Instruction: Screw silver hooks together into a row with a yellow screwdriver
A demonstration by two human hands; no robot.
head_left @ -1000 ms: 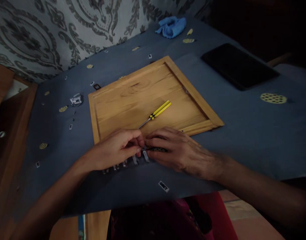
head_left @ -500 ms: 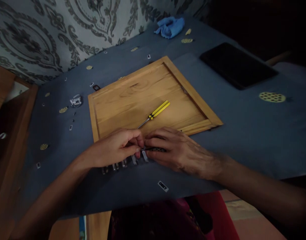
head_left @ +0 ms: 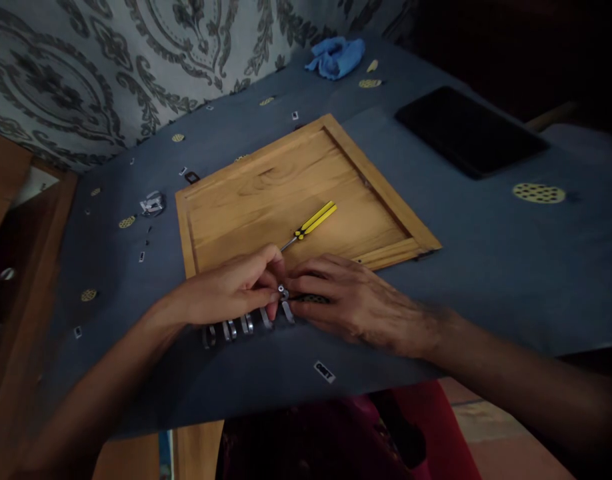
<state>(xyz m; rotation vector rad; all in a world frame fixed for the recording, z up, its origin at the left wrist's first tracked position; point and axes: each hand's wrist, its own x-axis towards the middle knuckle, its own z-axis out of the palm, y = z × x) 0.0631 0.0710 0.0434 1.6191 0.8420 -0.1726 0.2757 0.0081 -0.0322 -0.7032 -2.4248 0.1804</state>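
Observation:
A framed wooden panel (head_left: pixel 266 200) lies on the table, with several curved metal hooks (head_left: pixel 247 324) along its near edge. Beside the last hook on the right, a small cross-head screw (head_left: pixel 281 289) shows its head between my two hands. My left hand (head_left: pixel 236 287) is closed in a pinch, thumb and fingertips at the screw. From the other side my right hand (head_left: pixel 356 300) reaches over the near edge, its bent fingers against the rightmost metal hook (head_left: pixel 288 311); its thumb is hidden. Just beyond my fingers, a yellow-handled screwdriver (head_left: pixel 316 220) rests on the panel.
A clear packet of metal parts (head_left: pixel 153 203) lies left of the panel, with tiny dark bits nearby. At the back is a crumpled blue cloth (head_left: pixel 336 58). A dark flat tablet-like object (head_left: pixel 471 132) lies at the right on the patterned blue tablecloth (head_left: pixel 376 353).
My left fingers have shifted slightly, and the screw's head now shows between the hands. My right hand stays almost where it was. The whole view has shifted a little.

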